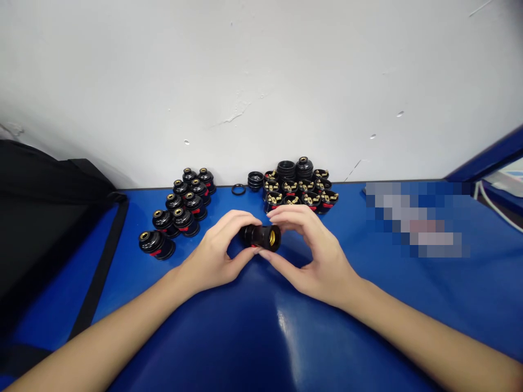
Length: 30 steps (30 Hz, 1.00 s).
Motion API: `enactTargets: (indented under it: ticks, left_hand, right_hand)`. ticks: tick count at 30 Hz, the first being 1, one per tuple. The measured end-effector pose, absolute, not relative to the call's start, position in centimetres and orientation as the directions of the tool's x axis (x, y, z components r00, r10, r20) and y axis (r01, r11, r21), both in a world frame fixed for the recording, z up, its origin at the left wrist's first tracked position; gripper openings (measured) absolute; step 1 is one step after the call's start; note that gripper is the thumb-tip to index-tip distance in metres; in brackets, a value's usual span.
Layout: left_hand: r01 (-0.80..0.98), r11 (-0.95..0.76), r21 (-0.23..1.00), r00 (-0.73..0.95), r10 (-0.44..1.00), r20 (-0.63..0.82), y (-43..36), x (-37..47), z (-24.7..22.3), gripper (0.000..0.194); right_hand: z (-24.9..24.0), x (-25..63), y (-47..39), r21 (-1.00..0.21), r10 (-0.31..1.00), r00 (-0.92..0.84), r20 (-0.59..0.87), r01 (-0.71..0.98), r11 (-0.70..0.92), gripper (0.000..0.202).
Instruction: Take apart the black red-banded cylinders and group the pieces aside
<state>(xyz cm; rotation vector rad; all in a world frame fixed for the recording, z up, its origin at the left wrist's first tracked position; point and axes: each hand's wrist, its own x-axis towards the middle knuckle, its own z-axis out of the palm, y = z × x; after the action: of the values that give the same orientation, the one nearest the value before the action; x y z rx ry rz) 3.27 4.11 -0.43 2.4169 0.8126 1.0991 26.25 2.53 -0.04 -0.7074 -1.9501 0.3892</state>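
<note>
Between my two hands lies a black lamp holder [261, 236] on its side, its open end with a brass screw thread turned to the right. My left hand [220, 247] is closed round its capped end, thumb below and fingers above. My right hand [312, 253] curves round the open end, with thumb and fingertips pinching its rim. A little red shows on the underside of the holder. Behind my hands stand several lamp holder bodies [306, 188] with brass contacts on top. Several capped lamp holders [186, 222] with red marks stand in rows to the left.
A black ring [238, 189] and a threaded black cap [255, 181] lie near the white wall [261, 92]. At the left, a black bag [44, 218] with a strap rests on the blue table [229, 337]. A blurred-out item [425, 223] lies at the right.
</note>
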Motion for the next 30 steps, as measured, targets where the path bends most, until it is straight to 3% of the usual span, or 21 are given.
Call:
enactTargets:
  ticks: [2, 7, 9, 15, 19, 30]
  left_hand:
    - [0.367, -0.776, 0.513, 0.517, 0.629, 0.581, 4.0, 3.3, -0.4, 0.036]
    - [0.376, -0.792, 0.482, 0.533, 0.61, 0.586, 3.8, 3.4, -0.5, 0.036]
    - [0.369, -0.785, 0.498, 0.529, 0.618, 0.582, 3.8, 3.4, -0.3, 0.035]
    - [0.343, -0.735, 0.585, 0.557, 0.661, 0.503, 4.0, 3.1, -0.1, 0.034]
    - [0.299, -0.753, 0.587, 0.589, 0.629, 0.507, 4.2, 3.0, -0.5, 0.041]
    - [0.292, -0.741, 0.605, 0.614, 0.63, 0.476, 4.3, 2.7, -1.1, 0.059]
  right_hand:
    - [0.0, 26.4, 2.7, -0.55, 0.643, -0.345, 0.684, 0.335, 0.765, 0.036]
    - [0.1, 26.7, 2.9, -0.731, 0.805, -0.338, 0.488, 0.346, 0.588, 0.023]
    - [0.1, 26.8, 2.9, -0.706, 0.779, -0.386, 0.495, 0.344, 0.619, 0.024]
    - [-0.3, 26.8, 2.9, -0.537, 0.601, -0.47, 0.646, 0.279, 0.796, 0.054]
    - [-0.2, 26.9, 2.9, -0.439, 0.533, -0.489, 0.691, 0.303, 0.846, 0.051]
    - [0.5, 26.3, 2.2, -0.509, 0.556, -0.467, 0.688, 0.235, 0.828, 0.05]
